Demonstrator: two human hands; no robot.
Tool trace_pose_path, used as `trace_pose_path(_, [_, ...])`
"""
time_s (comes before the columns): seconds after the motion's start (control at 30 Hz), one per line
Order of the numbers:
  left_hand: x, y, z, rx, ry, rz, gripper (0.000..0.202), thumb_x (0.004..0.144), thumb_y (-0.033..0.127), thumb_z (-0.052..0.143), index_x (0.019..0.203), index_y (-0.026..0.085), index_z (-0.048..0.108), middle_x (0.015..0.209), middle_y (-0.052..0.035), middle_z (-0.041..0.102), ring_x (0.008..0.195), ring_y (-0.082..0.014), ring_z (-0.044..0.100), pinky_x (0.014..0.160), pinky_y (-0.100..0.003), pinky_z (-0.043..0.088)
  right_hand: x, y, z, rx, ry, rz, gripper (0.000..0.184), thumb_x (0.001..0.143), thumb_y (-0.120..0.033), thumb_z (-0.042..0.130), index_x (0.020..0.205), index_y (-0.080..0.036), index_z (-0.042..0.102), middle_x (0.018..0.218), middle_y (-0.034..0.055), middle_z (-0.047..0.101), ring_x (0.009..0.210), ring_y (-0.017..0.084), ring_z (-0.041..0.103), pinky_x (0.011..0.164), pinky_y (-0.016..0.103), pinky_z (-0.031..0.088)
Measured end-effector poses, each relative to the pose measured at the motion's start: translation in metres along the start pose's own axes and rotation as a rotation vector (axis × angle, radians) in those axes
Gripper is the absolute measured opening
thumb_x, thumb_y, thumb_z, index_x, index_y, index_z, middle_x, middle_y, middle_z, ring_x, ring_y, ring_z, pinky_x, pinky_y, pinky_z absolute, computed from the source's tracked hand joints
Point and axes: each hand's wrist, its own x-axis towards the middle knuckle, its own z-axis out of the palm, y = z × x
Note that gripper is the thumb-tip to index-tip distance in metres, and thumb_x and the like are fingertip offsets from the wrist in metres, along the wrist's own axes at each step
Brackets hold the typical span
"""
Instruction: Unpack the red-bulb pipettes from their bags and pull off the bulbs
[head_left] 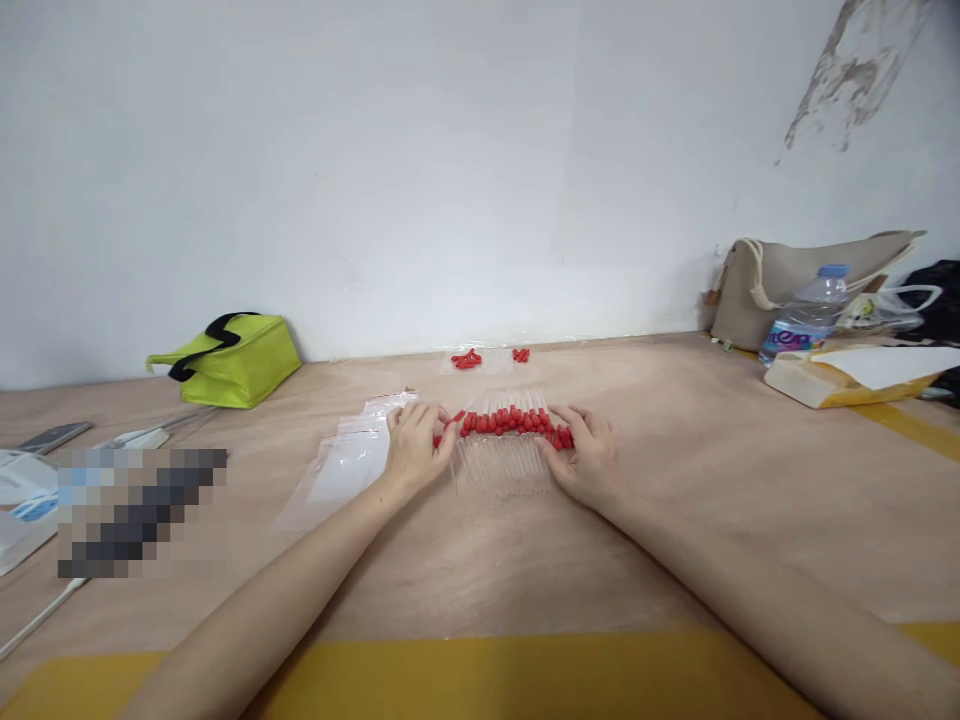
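Note:
A row of clear, thin glass droppers with red rubber bulbs lies on the table in front of me. Their bulbs meet along the middle, with clear tubes pointing both towards me and away. At the left end, my left hand has its thumb and forefinger closed around a red bulb. My right hand curls its thumb and fingers around the bulbs at the right end. Clear zip bags lie flat beside and partly behind my left hand.
Loose red bulbs rest on clear plastic by the wall. A lime-green bag stands at left, near a phone and cables. On the right are a beige bag, a water bottle and a yellow-edged packet.

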Motion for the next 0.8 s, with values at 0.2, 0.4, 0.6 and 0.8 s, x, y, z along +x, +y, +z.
trace_pose_path(0.2, [-0.035, 0.012, -0.012, -0.016, -0.143, 0.282, 0.014, 0.084, 0.022, 0.041, 0.079, 0.017, 0.053, 0.077, -0.0036, 0.06, 0.08, -0.0181, 0.052, 0.082, -0.037, 0.029, 0.0, -0.011, -0.009, -0.002, -0.112, -0.306, 0.057, 0.075, -0.05, 0.053, 0.123, -0.021, 0.045, 0.117, 0.0105, 0.053, 0.107, 0.026, 0.045, 0.095, 0.043, 0.022])
trace_pose_path(0.4, [-0.032, 0.017, -0.01, -0.1, -0.091, 0.374, 0.011, 0.083, 0.019, 0.045, 0.081, 0.018, 0.055, 0.078, -0.0018, 0.063, 0.08, -0.0168, 0.053, 0.082, -0.037, 0.029, -0.003, -0.014, -0.002, 0.052, -0.232, -0.436, 0.026, 0.084, -0.035, 0.049, 0.105, -0.023, 0.059, 0.082, 0.0013, 0.066, 0.086, 0.016, 0.052, 0.095, 0.041, 0.019])
trace_pose_path(0.6, [-0.032, 0.02, -0.007, -0.13, -0.08, 0.36, 0.018, 0.082, 0.028, 0.05, 0.095, 0.017, 0.057, 0.088, -0.0049, 0.064, 0.084, -0.0181, 0.053, 0.082, -0.037, 0.03, -0.005, -0.016, 0.003, 0.077, -0.229, -0.466, 0.017, 0.085, -0.027, 0.047, 0.088, -0.022, 0.064, 0.066, -0.001, 0.062, 0.071, 0.013, 0.047, 0.09, 0.039, 0.021])
trace_pose_path(0.8, [-0.033, 0.02, -0.01, -0.113, -0.111, 0.447, 0.016, 0.083, 0.031, 0.052, 0.075, 0.022, 0.062, 0.081, 0.0005, 0.066, 0.082, -0.0172, 0.052, 0.083, -0.039, 0.029, -0.006, -0.019, -0.001, 0.15, -0.248, -0.514, 0.019, 0.084, -0.026, 0.047, 0.075, -0.02, 0.062, 0.06, -0.001, 0.057, 0.066, 0.012, 0.043, 0.087, 0.036, 0.023])
